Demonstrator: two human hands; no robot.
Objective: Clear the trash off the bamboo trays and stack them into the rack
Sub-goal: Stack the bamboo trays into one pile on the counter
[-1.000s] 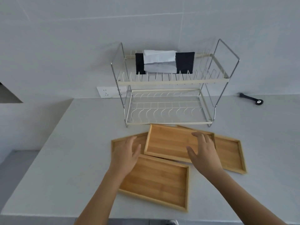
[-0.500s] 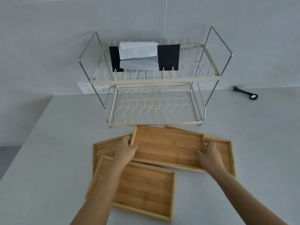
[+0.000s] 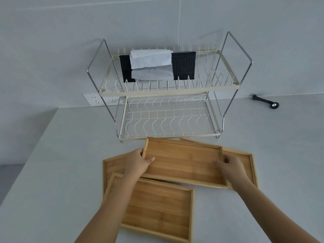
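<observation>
Several bamboo trays lie overlapping on the grey counter in front of a two-tier wire dish rack (image 3: 168, 92). The top tray (image 3: 184, 162) rests across the others, and both hands grip its short ends. My left hand (image 3: 138, 163) holds its left rim, thumb inside. My right hand (image 3: 230, 165) holds the right rim. A near tray (image 3: 157, 211) lies under my left forearm. Another tray (image 3: 112, 165) shows at the left, and one more (image 3: 245, 160) at the right. No trash is visible on the trays.
The rack's upper tier holds a black mat (image 3: 184, 65) with white paper (image 3: 150, 58) over it; the lower tier (image 3: 168, 123) has nothing in it. A wall socket (image 3: 98, 101) sits behind the rack's left leg. A black tool (image 3: 266, 101) lies at the back right.
Both hands went from flat on the trays to gripping the top tray's short ends. The view has moved closer to the rack.
</observation>
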